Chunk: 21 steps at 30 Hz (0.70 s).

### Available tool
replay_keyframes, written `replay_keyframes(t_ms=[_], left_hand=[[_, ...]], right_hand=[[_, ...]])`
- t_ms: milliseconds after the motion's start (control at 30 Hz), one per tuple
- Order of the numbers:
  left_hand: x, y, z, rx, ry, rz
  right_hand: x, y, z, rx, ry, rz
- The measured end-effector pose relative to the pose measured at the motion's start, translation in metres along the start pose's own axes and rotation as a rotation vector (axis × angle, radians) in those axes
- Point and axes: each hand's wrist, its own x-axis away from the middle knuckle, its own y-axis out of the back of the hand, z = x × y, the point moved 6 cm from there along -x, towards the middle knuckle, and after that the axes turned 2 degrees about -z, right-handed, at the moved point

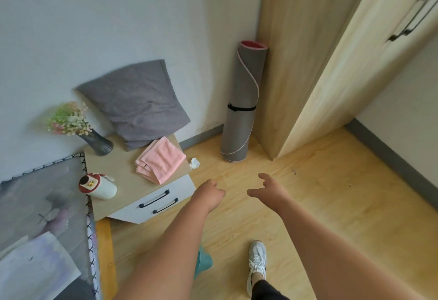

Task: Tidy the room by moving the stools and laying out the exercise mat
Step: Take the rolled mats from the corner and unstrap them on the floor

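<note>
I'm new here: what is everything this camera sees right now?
wardrobe: one, light wood, right
exercise mat: one, grey with pink edge, rolled upright in corner beside wardrobe
nightstand: one, wood top, white drawers, left
cushion: one, grey, on nightstand against wall
towel: one, pink, folded on nightstand
vase: one, dark, with flowers, on nightstand
pouch: one, white and red, nightstand front
crumpled paper: one, white, floor by nightstand
bed: one, grey, far left
teal object: one, part hidden, bottom centre
shoe: one, white, floor, bottom
left hand: one, empty, fingers curled
right hand: one, empty, fingers spread
</note>
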Motion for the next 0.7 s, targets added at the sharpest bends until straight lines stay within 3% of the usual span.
replay_keyframes(t_ms=[300, 700], left_hand=[[-0.079, 0.002, -0.134, -0.004, -0.056, -0.026], [-0.188, 0.05, -0.213, -0.084, -0.093, -0.015]], right_hand=[[-0.099, 0.123, 0.054, 0.045, 0.062, -0.057], [-0.212, 0.153, 0.132, 0.075, 0.072, -0.049]])
